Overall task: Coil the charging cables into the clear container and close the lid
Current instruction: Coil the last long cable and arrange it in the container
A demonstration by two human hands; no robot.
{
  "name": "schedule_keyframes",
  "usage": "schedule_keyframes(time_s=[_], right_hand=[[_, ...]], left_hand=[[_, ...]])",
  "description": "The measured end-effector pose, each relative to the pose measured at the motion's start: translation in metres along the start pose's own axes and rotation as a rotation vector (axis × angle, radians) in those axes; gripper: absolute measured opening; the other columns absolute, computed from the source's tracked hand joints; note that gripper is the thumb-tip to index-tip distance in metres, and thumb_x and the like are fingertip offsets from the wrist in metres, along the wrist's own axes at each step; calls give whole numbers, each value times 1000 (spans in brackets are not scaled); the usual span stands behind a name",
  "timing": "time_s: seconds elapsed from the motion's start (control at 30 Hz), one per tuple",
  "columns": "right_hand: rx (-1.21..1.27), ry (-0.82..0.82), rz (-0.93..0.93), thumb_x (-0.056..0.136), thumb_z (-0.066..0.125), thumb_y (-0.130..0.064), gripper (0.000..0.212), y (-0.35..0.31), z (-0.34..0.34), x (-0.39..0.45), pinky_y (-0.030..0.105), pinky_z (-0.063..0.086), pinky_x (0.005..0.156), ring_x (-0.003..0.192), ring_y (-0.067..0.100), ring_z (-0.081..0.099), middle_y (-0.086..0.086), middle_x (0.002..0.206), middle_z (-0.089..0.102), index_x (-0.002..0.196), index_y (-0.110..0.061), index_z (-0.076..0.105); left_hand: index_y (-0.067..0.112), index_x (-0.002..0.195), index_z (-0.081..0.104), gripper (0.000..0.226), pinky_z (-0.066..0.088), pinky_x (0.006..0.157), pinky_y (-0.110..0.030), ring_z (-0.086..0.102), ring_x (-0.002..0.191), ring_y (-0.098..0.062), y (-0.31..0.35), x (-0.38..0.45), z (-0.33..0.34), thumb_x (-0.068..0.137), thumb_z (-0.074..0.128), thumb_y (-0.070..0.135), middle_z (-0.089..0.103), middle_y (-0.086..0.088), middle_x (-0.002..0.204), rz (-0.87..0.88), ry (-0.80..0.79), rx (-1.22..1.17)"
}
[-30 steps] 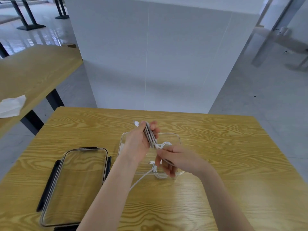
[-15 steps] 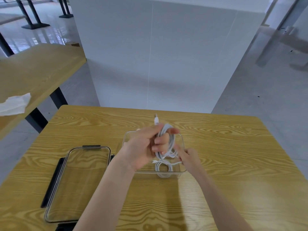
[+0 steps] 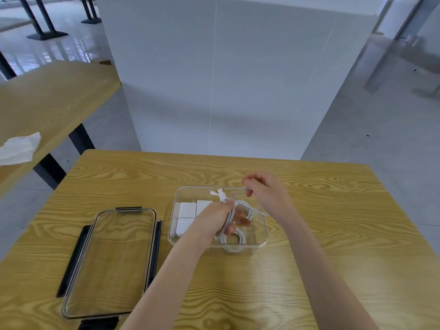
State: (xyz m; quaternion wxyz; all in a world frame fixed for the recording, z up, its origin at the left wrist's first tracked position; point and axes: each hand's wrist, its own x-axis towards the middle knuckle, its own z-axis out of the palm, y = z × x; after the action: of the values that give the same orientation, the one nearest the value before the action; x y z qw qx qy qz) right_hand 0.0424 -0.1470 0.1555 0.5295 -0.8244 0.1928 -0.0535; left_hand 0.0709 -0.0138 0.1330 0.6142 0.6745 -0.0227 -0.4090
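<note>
Figure: the person's body as seen from the head camera. Two bare forearms entered from the lower edge of the frame, one on each side of centre. No sleeve, cuff or glove was visible on either arm up to the frame edge. The left hand [image 3: 214, 220] was bare, with no ring, watch or band visible at the wrist. The right hand [image 3: 266, 194] was likewise bare, its wrist unadorned. Both forearms were slender and smooth, tapering toward the wrists. Fingernails were too blurred to describe. No other part of the body showed.
</note>
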Motion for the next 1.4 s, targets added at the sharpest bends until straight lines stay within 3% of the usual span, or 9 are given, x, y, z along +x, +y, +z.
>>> schedule_keyframes(time_s=[0.13, 0.33, 0.6, 0.83, 0.97, 1.07, 1.17, 1.3, 1.4], right_hand=[[-85, -107, -111, 91, 55, -17, 11, -8, 5, -15, 14, 41, 55, 54, -5, 56, -8, 81, 71, 96, -24, 62], [90, -276, -42, 92, 55, -14, 12, 1, 8, -32, 22, 41, 40, 42, 12, 52, 1, 73, 72, 93, -12, 67], [174, -647, 66, 94, 50, -37, 31, 36, 15, -29, 26, 50, 62, 61, 19, 61, 7, 73, 69, 92, -15, 71], [89, -511, 12, 81, 57, -51, 63, 67, 20, -20, 14, 45, 56, 39, 8, 42, 0, 42, 45, 59, 9, 55], [108, -457, 97, 85, 57, -45, 54, 78, 16, -2, 16, 48, 82, 36, 10, 32, -1, 40, 33, 51, -7, 40], [128, -369, 188, 93, 53, -22, 40, 76, 12, 15, 19, 45, 60, 40, 10, 31, 0, 44, 33, 56, -10, 45], [78, -273, 178, 89, 59, -23, 25, 58, 6, 24, 18, 33, 44, 42, 9, 33, 1, 50, 37, 70, -8, 56], [204, -187, 112, 88, 61, -26, 31, 24, -4, 20, 22, 27, 45, 40, 10, 31, -3, 43, 40, 61, -11, 63], [155, -200, 64, 93, 53, -23, 29, 4, -6, 8, 22, 27, 45, 41, 9, 33, -4, 44, 42, 75, -7, 70]], left_hand=[[9, 88, 65, 37, 41, 57, -25, 60, 53, -12, 6, 9, -4, 100, 34, 24, 72, 0, 68, 57, 141, -129], [-2, 99, 60, 40, 50, 68, -31, 65, 75, -22, 12, 14, -10, 101, 32, 26, 70, -13, 90, 43, 69, -535], [-2, 98, 57, 42, 34, 62, -22, 41, 42, -7, 21, 7, -18, 102, 26, 26, 41, 6, 51, 90, -94, -744], [0, 96, 58, 38, 38, 47, -18, 34, 36, -5, 35, -11, -29, 98, 30, 26, 37, 8, 46, 189, -300, -829], [1, 90, 68, 39, 36, 50, -18, 35, 38, -4, 31, -19, -31, 90, 39, 27, 40, 9, 46, 224, -529, -780], [4, 90, 69, 41, 35, 50, -16, 34, 39, -3, 21, -19, -27, 92, 35, 28, 43, 11, 46, 224, -637, -581], [2, 93, 64, 42, 31, 48, -16, 31, 40, -4, 12, -21, -15, 96, 32, 28, 37, 9, 47, 198, -493, -333], [2, 94, 63, 41, 29, 52, -18, 32, 45, -8, 2, -15, -7, 100, 32, 28, 37, 6, 51, 176, -220, -141], [7, 93, 64, 38, 32, 52, -19, 36, 45, -8, -2, -4, -3, 100, 35, 31, 43, 6, 52, 142, -25, -120]])
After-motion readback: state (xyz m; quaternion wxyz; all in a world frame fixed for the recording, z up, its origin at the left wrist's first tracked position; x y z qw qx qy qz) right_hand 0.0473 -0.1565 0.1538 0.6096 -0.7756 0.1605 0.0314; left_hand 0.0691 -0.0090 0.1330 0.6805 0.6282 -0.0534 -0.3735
